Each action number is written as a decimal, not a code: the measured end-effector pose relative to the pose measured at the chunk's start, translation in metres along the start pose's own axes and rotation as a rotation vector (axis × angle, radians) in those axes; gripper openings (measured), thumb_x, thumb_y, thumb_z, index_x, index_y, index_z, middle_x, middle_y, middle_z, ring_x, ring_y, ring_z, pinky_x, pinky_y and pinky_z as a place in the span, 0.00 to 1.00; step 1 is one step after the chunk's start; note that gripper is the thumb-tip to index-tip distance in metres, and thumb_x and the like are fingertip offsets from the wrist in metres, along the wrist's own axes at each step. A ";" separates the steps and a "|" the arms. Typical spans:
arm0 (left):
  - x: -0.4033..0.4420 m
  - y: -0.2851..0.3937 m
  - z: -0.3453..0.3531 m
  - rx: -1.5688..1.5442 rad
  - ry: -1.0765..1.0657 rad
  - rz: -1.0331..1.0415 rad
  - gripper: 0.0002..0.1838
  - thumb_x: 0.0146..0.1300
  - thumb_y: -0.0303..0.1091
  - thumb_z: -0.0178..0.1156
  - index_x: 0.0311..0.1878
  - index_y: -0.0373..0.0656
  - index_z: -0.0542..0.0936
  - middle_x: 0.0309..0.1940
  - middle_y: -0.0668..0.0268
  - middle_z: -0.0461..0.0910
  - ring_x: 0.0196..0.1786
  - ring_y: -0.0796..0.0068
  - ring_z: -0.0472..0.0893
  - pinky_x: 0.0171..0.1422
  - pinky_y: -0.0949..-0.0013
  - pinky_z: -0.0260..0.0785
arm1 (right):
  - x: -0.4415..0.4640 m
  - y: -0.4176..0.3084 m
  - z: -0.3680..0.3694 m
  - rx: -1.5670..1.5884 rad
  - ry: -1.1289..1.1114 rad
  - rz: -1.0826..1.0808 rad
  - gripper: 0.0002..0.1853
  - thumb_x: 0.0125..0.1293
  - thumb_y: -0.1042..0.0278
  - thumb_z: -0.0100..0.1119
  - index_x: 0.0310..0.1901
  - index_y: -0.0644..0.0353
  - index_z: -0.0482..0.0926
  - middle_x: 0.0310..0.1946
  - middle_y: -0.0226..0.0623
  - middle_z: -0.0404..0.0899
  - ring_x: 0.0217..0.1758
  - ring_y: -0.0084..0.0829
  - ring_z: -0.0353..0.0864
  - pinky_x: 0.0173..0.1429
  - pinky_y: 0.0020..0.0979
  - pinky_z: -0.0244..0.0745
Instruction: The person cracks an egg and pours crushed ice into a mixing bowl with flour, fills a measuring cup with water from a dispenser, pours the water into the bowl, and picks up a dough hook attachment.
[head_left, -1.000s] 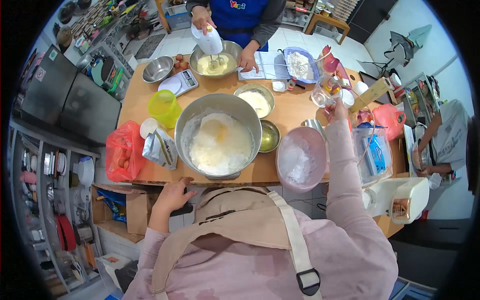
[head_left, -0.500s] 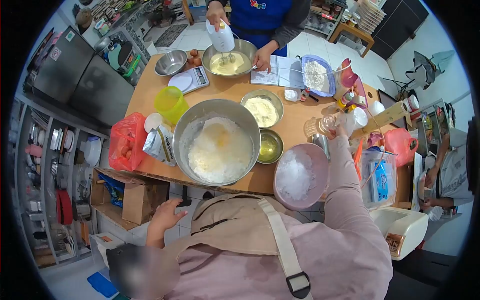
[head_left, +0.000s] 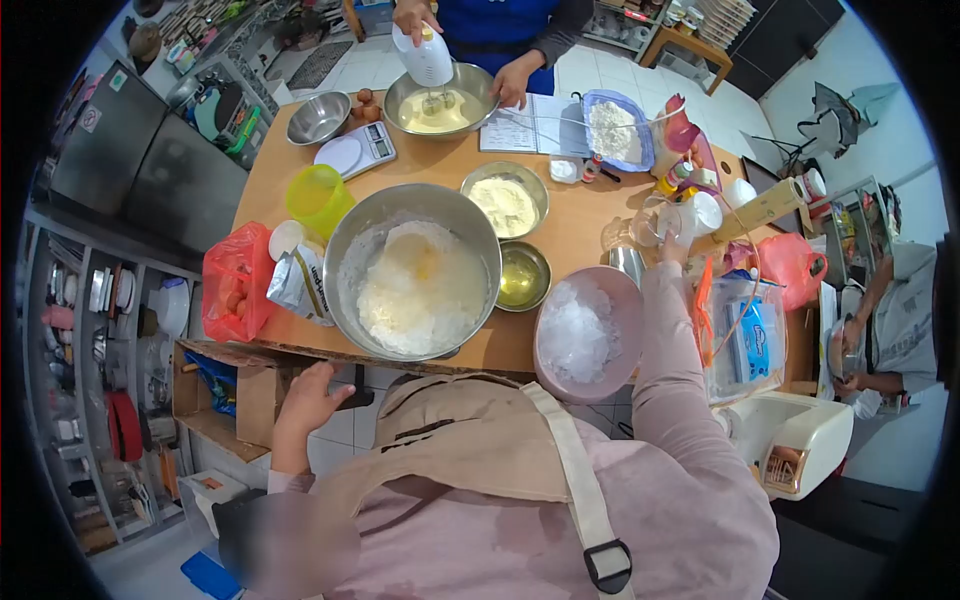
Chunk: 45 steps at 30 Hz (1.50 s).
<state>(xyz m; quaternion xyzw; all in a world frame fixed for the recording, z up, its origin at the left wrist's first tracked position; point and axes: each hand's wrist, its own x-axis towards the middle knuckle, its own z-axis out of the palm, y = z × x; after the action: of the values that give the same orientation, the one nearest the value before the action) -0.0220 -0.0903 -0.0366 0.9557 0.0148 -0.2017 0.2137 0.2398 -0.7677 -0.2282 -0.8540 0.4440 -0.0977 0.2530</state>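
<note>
My right hand (head_left: 674, 246) reaches over the table's right part, its fingers closed at a clear jug (head_left: 648, 226) beside a white-lidded jar (head_left: 705, 212). Below that arm is a pink bowl of ice (head_left: 580, 335). My left hand (head_left: 312, 400) hangs empty just off the front edge, fingers apart. A large steel bowl (head_left: 412, 270) holds white powder with a yellowish patch. To its right stand a bowl of pale powder (head_left: 503, 205) and a small bowl of yellow liquid (head_left: 522, 276). A silver packet (head_left: 298, 286) and a yellow-green cup (head_left: 318, 202) stand left of the large bowl.
Across the table (head_left: 265, 190), another person's hands (head_left: 514, 80) work a white mixer (head_left: 424, 58) in a steel bowl (head_left: 440, 110). A red bag (head_left: 237, 285) lies left. A plastic box (head_left: 745, 345) and cream appliance (head_left: 800, 445) are right. Another person (head_left: 905, 310) stands far right.
My left hand has come off the table's front edge, its fingers spreading. My right hand has drawn slightly back toward me with the clear jug. The whole view has shifted slightly.
</note>
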 end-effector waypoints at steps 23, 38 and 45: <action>0.103 -0.049 -0.030 -1.151 -0.078 0.112 0.13 0.67 0.45 0.54 0.34 0.45 0.72 0.62 0.64 0.67 0.53 0.76 0.72 0.50 0.69 0.70 | -0.373 -0.027 -0.145 0.581 0.226 -0.196 0.11 0.60 0.66 0.61 0.41 0.61 0.76 0.34 0.33 0.78 0.38 0.25 0.77 0.39 0.27 0.74; 0.115 -0.033 -0.037 -1.162 -0.208 0.182 0.10 0.68 0.41 0.55 0.35 0.47 0.70 0.64 0.64 0.63 0.52 0.77 0.71 0.48 0.72 0.70 | -0.417 0.030 -0.049 1.593 -0.160 0.584 0.24 0.68 0.64 0.52 0.61 0.62 0.59 0.57 0.46 0.66 0.56 0.43 0.72 0.51 0.44 0.80; 0.103 -0.023 -0.034 -1.189 0.233 0.300 0.09 0.68 0.39 0.54 0.40 0.43 0.71 0.62 0.60 0.64 0.54 0.73 0.70 0.57 0.68 0.64 | -0.418 0.021 -0.077 1.280 -0.383 0.620 0.24 0.66 0.51 0.55 0.55 0.55 0.60 0.48 0.43 0.72 0.44 0.37 0.76 0.42 0.41 0.76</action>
<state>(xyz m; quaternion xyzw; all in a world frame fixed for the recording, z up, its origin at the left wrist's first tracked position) 0.0825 -0.0614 -0.0577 0.6807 0.0133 -0.0211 0.7322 -0.0502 -0.4669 -0.1497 -0.3765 0.4690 -0.1107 0.7912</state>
